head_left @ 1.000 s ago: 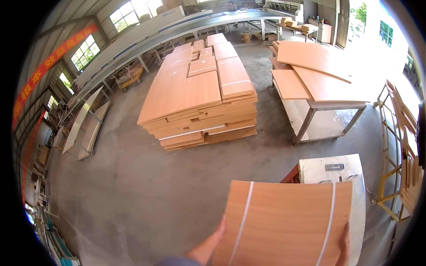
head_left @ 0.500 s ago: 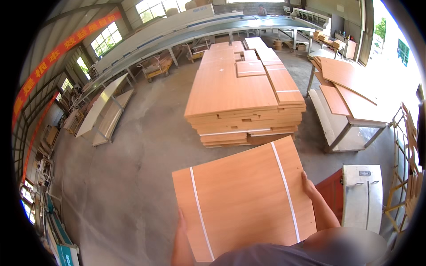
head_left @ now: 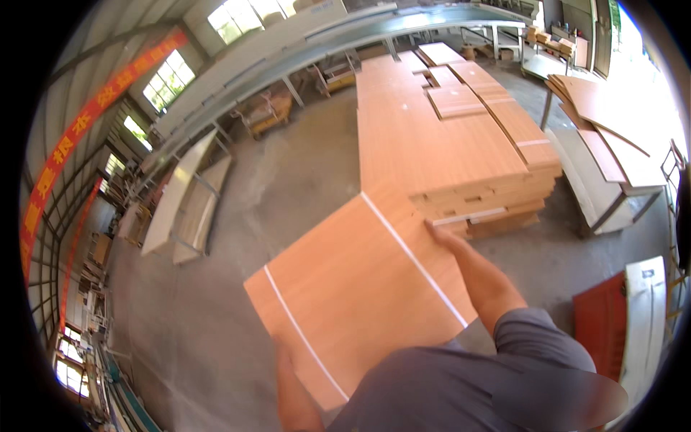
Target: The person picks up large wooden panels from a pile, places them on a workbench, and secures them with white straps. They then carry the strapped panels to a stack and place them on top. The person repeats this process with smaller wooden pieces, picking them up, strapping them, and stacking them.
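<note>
A wood-look board [head_left: 353, 288] with two white straps around it hangs tilted in front of my body. Its far right corner overlaps the stack behind it in the picture. My right hand [head_left: 443, 236] grips the right edge near that corner, the fingers partly under the board. Along the left edge, my left hand [head_left: 284, 354] holds the board, its fingers mostly hidden. Whether this is one thick board or several strapped together, I cannot tell. Beyond it lies a large stack of similar boards [head_left: 439, 155], some of them strapped.
At the right, a metal-legged table [head_left: 601, 205] bears loose boards. A red and white cabinet-like box [head_left: 644, 317] stands nearer. A long low bench [head_left: 180, 194] is at the left, with a yellow cart [head_left: 270, 119] beyond it. A long conveyor table [head_left: 403, 25] crosses the back.
The strapped board has turned and shifted left, with both hands still on it. The surroundings have swung to the right in view, and more of my right arm and sleeve shows.
</note>
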`<state>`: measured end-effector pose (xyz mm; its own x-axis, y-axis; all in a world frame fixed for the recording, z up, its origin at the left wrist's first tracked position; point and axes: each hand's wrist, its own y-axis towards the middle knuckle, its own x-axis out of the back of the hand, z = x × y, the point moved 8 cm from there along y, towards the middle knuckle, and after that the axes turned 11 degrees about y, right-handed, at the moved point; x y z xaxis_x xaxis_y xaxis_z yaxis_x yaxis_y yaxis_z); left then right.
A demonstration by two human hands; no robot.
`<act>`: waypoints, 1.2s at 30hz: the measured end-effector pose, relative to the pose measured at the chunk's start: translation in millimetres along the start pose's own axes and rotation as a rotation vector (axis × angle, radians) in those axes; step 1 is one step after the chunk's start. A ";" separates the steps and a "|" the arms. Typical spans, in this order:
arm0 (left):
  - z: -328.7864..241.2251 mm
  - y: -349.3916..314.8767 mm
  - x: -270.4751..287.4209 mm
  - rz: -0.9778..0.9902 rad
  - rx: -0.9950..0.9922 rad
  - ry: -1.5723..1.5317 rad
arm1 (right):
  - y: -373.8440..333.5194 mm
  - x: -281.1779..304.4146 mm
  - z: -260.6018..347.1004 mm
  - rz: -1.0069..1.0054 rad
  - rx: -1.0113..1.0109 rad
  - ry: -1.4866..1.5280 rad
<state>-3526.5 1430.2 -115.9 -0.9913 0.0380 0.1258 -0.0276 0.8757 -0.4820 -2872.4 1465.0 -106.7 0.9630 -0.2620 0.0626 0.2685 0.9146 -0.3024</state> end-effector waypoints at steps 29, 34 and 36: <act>-504.7 870.4 176.3 0.088 -0.090 0.088 | 792.8 -375.7 354.8 -0.197 0.010 -0.053; -589.3 1026.0 129.1 0.192 -0.097 0.101 | 917.0 -341.6 403.6 -0.215 -0.239 0.013; -625.8 1098.2 97.6 0.244 -0.110 0.095 | 983.3 -319.2 421.9 -0.315 -0.228 -0.059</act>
<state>-3573.1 2696.7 -90.4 -0.9502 0.2948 0.1010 0.2298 0.8818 -0.4118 -2906.5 2577.9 -22.7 0.8354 -0.4949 0.2391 0.5462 0.6986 -0.4622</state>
